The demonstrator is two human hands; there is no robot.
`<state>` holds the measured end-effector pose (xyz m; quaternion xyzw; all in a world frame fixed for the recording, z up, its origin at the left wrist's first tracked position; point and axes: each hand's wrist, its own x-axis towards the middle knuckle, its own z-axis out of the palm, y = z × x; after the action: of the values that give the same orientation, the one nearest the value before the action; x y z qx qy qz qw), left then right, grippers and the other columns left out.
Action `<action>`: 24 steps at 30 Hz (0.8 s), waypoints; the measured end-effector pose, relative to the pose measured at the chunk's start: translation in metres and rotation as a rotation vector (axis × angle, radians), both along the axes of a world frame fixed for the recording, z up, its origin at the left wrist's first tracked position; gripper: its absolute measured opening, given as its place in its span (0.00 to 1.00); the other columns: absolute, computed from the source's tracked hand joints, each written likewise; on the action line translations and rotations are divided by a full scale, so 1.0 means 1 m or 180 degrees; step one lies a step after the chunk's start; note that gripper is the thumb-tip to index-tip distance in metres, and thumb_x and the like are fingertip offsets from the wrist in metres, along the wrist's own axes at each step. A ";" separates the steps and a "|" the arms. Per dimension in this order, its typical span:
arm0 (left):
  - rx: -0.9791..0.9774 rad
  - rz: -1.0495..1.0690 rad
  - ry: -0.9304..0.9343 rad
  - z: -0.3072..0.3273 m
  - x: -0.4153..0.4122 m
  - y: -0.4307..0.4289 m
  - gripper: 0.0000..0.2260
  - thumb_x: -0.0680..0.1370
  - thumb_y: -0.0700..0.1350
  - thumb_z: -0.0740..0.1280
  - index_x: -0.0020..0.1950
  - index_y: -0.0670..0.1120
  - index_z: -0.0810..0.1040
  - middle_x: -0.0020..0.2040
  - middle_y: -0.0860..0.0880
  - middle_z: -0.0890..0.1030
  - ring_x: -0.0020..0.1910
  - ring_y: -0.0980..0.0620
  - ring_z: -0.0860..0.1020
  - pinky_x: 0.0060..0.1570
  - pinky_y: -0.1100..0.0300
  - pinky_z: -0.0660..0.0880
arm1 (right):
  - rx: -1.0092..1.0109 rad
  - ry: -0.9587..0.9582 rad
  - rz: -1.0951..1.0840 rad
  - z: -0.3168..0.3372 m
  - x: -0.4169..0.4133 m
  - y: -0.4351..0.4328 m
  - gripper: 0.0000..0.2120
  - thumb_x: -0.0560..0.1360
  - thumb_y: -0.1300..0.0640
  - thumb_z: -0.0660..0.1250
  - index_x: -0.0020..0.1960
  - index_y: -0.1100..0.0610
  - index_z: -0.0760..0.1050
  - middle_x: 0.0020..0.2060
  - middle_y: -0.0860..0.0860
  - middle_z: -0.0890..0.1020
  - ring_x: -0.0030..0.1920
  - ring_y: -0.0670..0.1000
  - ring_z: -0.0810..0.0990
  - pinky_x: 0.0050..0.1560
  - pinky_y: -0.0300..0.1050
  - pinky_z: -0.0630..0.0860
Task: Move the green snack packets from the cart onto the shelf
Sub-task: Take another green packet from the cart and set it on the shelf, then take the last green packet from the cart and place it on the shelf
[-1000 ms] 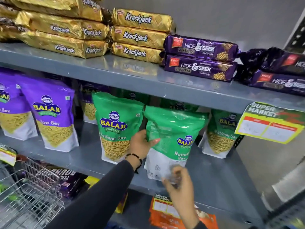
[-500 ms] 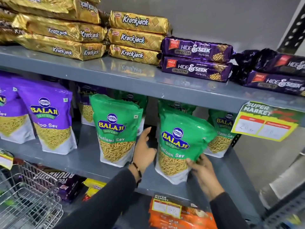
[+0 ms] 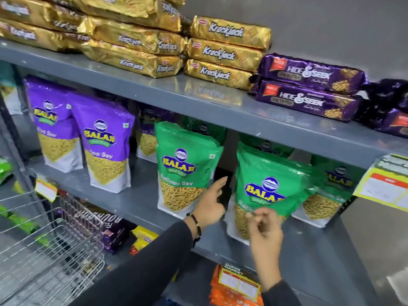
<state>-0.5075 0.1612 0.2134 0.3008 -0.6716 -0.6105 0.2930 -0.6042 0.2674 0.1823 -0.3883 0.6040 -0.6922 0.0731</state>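
Observation:
Several green Balaji sev packets stand on the middle grey shelf (image 3: 136, 196). One green packet (image 3: 185, 164) stands upright left of centre. Another green packet (image 3: 271, 173) stands at the shelf front, leaning slightly, with more green packets (image 3: 331, 195) behind and to its right. My left hand (image 3: 209, 206) is open in the gap between the two front packets, fingers pointing up, touching neither firmly. My right hand (image 3: 265, 230) hovers blurred in front of the leaning packet's lower part, fingers loosely curled and holding nothing. The wire cart (image 3: 44, 250) is at the lower left.
Purple Balaji packets (image 3: 103, 146) fill the shelf's left side. Gold Krackjack packs (image 3: 220, 54) and purple Hide & Seek packs (image 3: 309, 89) lie on the shelf above. A yellow price tag (image 3: 386, 184) hangs at the right. Orange packets (image 3: 234, 288) sit on the shelf below.
The packet was turned face-forward and stood on the shelf. My right hand has let go of it and drawn back. My left hand stays beside it. The view shifted right.

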 end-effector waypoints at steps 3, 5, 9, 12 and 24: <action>-0.0027 -0.0113 -0.0044 -0.007 0.050 -0.007 0.27 0.69 0.22 0.59 0.67 0.38 0.66 0.58 0.50 0.77 0.55 0.57 0.74 0.44 0.74 0.72 | 0.0272 0.0158 0.0953 0.007 0.044 -0.030 0.10 0.68 0.63 0.68 0.39 0.48 0.72 0.27 0.44 0.76 0.28 0.42 0.70 0.31 0.30 0.67; 0.0039 -0.0033 -0.0043 -0.018 0.108 -0.015 0.20 0.70 0.24 0.61 0.60 0.35 0.73 0.43 0.61 0.82 0.42 0.65 0.78 0.44 0.72 0.74 | 0.0565 0.0204 0.1587 0.001 0.079 -0.055 0.10 0.69 0.62 0.68 0.38 0.48 0.73 0.30 0.43 0.79 0.32 0.41 0.74 0.35 0.30 0.70; 0.0393 0.1058 -0.0222 -0.041 0.261 -0.020 0.15 0.71 0.25 0.62 0.54 0.36 0.76 0.33 0.58 0.85 0.37 0.63 0.81 0.42 0.68 0.78 | 0.1109 0.0256 0.2749 -0.021 0.169 -0.099 0.15 0.69 0.70 0.68 0.35 0.51 0.73 0.29 0.48 0.79 0.31 0.40 0.74 0.35 0.28 0.70; 0.0724 0.2438 -0.0452 -0.056 0.380 -0.003 0.13 0.71 0.22 0.58 0.43 0.36 0.76 0.22 0.57 0.81 0.27 0.65 0.79 0.29 0.72 0.74 | 0.1481 0.0402 0.3549 -0.042 0.245 -0.128 0.16 0.69 0.72 0.67 0.35 0.52 0.73 0.28 0.48 0.75 0.29 0.39 0.73 0.33 0.27 0.70; 0.2071 0.4015 -0.2336 -0.199 0.639 0.000 0.14 0.70 0.39 0.68 0.54 0.38 0.79 0.57 0.38 0.80 0.57 0.42 0.77 0.54 0.55 0.74 | 0.3094 0.1984 0.5319 -0.163 0.525 -0.199 0.14 0.67 0.66 0.68 0.31 0.50 0.70 0.27 0.44 0.72 0.27 0.36 0.72 0.33 0.34 0.66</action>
<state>0.1311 0.1617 0.0144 0.8761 -0.2165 -0.3571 0.2409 -0.0791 0.0682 0.0192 -0.7777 0.3474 0.0332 0.5229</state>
